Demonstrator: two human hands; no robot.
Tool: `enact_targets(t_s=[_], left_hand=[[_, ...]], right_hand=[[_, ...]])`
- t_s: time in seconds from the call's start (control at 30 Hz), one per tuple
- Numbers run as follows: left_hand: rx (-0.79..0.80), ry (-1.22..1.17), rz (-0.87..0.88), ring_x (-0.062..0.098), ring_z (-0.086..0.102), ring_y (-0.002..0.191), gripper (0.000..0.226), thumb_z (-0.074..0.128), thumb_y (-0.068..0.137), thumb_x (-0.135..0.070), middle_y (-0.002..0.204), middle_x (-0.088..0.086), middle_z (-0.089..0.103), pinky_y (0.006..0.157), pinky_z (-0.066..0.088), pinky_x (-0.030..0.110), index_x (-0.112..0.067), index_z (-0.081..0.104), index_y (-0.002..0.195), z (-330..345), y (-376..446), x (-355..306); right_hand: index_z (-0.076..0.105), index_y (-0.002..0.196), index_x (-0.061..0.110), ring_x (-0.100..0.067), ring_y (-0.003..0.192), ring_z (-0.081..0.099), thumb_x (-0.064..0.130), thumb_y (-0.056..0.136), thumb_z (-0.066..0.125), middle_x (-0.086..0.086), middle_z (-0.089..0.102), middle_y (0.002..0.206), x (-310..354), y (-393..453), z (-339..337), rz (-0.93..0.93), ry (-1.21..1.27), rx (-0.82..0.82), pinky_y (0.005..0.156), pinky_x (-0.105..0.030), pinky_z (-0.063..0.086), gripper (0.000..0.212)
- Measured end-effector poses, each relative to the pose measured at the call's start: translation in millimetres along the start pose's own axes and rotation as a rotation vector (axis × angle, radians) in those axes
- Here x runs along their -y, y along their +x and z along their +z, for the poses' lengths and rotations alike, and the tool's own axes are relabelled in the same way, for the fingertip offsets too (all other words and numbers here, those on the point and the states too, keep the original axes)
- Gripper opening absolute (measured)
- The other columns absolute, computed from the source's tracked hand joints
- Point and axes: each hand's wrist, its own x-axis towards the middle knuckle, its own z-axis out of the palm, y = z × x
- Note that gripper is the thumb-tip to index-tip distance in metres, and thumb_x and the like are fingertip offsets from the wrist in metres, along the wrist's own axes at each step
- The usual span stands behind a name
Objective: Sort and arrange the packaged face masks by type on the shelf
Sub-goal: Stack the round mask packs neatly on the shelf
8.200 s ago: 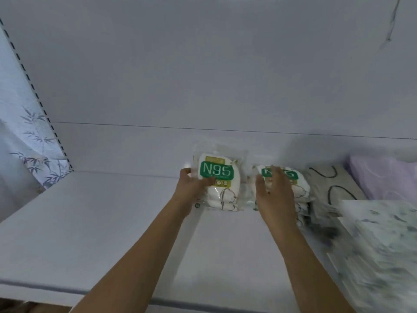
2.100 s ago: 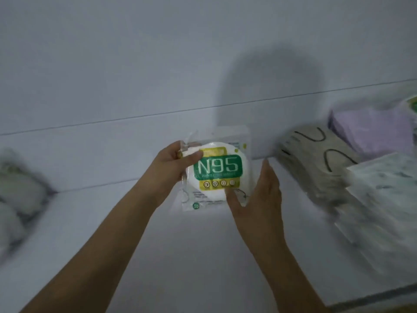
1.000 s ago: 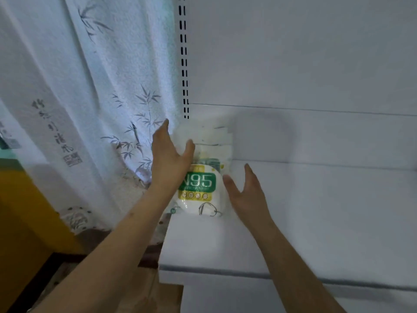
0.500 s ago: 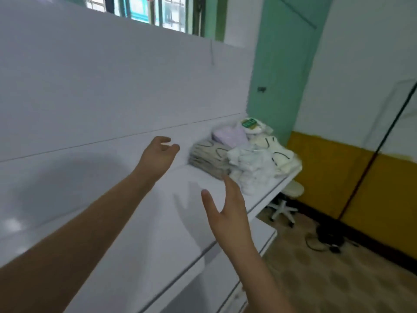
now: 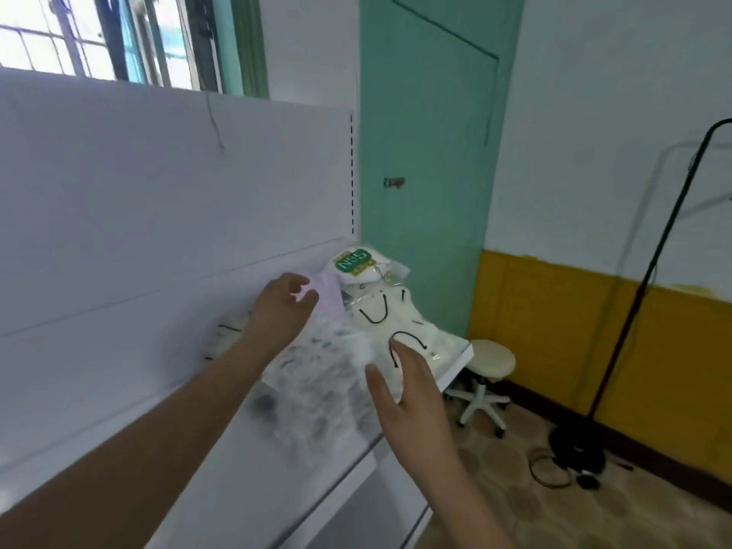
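A pile of packaged face masks lies at the right end of the white shelf (image 5: 277,461). On top at the back sits a white pack with a green N95 label (image 5: 353,263). Beside it is a lilac pack (image 5: 329,298), and in front are clear packs of white masks with black ear loops (image 5: 386,317). Blurred speckled white packs (image 5: 325,374) lie nearest me. My left hand (image 5: 282,307) hovers over the pile near the lilac pack, fingers loosely curled, holding nothing. My right hand (image 5: 410,394) is spread open just before the front packs.
The shelf's white back panel (image 5: 158,200) rises behind the pile. To the right are a green door (image 5: 427,152), a white stool (image 5: 489,366) on the floor, a black stand pole (image 5: 649,271) with cables at its base, and a yellow-and-white wall.
Both hands let go of the N95 pack at the shelf's left end. The view swung right, and both empty hands have moved closer to the mask pile.
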Motion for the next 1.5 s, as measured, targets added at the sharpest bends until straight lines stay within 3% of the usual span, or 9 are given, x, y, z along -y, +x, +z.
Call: enact_targets(t_s=[0.4, 0.5, 0.67, 0.8, 0.9, 1.07, 1.23, 1.37, 1.5], left_hand=[[0.290, 0.558, 0.255, 0.016, 0.056, 0.106, 0.066, 0.037, 0.089, -0.070, 0.114, -0.004, 0.058, 0.090, 0.047, 0.033, -0.025, 0.055, 0.133, 45, -7, 56], [0.131, 0.433, 0.348, 0.010, 0.054, 0.101, 0.060, 0.030, 0.096, -0.057, 0.115, -0.006, 0.059, 0.089, 0.046, 0.027, -0.021, 0.051, 0.140, 58, -21, 68], [-0.088, 0.415, 0.427, 0.008, 0.054, 0.099, 0.046, 0.037, 0.105, -0.036, 0.115, 0.001, 0.062, 0.088, 0.036, 0.013, -0.012, 0.050, 0.142, 60, -39, 69], [-0.160, 0.593, 0.451, 0.022, 0.055, 0.104, 0.053, 0.044, 0.103, -0.042, 0.121, 0.009, 0.060, 0.092, 0.042, 0.030, -0.005, 0.050, 0.142, 59, -45, 64], [-0.237, 0.653, 0.380, 0.027, 0.055, 0.114, 0.068, 0.055, 0.095, -0.055, 0.127, 0.010, 0.059, 0.098, 0.042, 0.037, -0.008, 0.048, 0.143, 59, -52, 62], [-0.378, 0.745, 0.275, 0.027, 0.051, 0.119, 0.074, 0.061, 0.089, -0.065, 0.128, 0.011, 0.060, 0.099, 0.040, 0.040, -0.011, 0.053, 0.138, 61, -59, 41], [-0.696, 0.328, -0.408, 0.016, 0.053, 0.110, 0.065, 0.060, 0.090, -0.059, 0.134, 0.000, 0.048, 0.091, 0.049, 0.032, -0.024, 0.044, 0.142, 67, -103, 17], [-0.544, -0.060, -0.774, 0.017, 0.054, 0.107, 0.079, 0.050, 0.087, -0.067, 0.140, 0.001, 0.050, 0.088, 0.040, 0.031, -0.021, 0.035, 0.150, 82, -125, 10], [-0.415, -0.238, -0.751, 0.012, 0.063, 0.103, 0.056, 0.046, 0.091, -0.069, 0.122, -0.005, 0.067, 0.090, 0.044, 0.032, -0.026, 0.060, 0.124, 86, -126, 0]], right_hand=[[0.033, 0.151, 0.018, -0.021, 0.131, 0.046, 0.061, 0.096, 0.040, -0.006, 0.050, 0.143, -40, 120, 27, -0.003, -0.230, 0.185, 0.105, -0.030, 0.036, 0.069], [0.039, 0.145, 0.009, -0.028, 0.118, 0.057, 0.072, 0.092, 0.030, -0.013, 0.061, 0.129, -38, 139, 32, 0.066, -0.409, 0.350, 0.096, -0.036, 0.043, 0.082], [0.056, 0.077, 0.016, -0.014, 0.075, 0.057, 0.077, 0.080, 0.050, 0.003, 0.057, 0.077, -35, 164, 36, 0.051, -0.323, 0.595, 0.065, -0.029, 0.042, 0.061], [0.056, 0.097, 0.021, -0.009, 0.085, 0.055, 0.072, 0.075, 0.063, 0.009, 0.057, 0.091, -37, 181, 34, -0.087, -0.218, 0.775, 0.065, -0.020, 0.039, 0.056], [0.058, 0.113, 0.023, -0.008, 0.094, 0.058, 0.057, 0.075, 0.076, 0.009, 0.062, 0.106, -43, 188, 35, -0.057, -0.069, 0.873, 0.067, -0.011, 0.041, 0.054], [0.066, 0.116, 0.020, -0.014, 0.095, 0.067, 0.046, 0.072, 0.084, 0.005, 0.071, 0.107, -57, 200, 38, 0.023, 0.107, 0.891, 0.090, -0.037, 0.055, 0.055], [0.057, 0.116, 0.013, -0.016, 0.098, 0.064, 0.040, 0.072, 0.085, 0.004, 0.065, 0.110, -70, 200, 31, 0.087, 0.226, 0.722, 0.093, -0.041, 0.053, 0.059], [0.063, 0.115, 0.011, -0.018, 0.093, 0.066, 0.041, 0.075, 0.082, 0.001, 0.069, 0.109, -80, 189, 25, 0.108, 0.243, 0.670, 0.085, -0.037, 0.055, 0.053], [0.056, 0.122, 0.016, -0.012, 0.089, 0.057, 0.045, 0.079, 0.077, 0.006, 0.057, 0.106, -73, 164, 14, 0.033, 0.203, 0.671, 0.072, -0.027, 0.045, 0.056]])
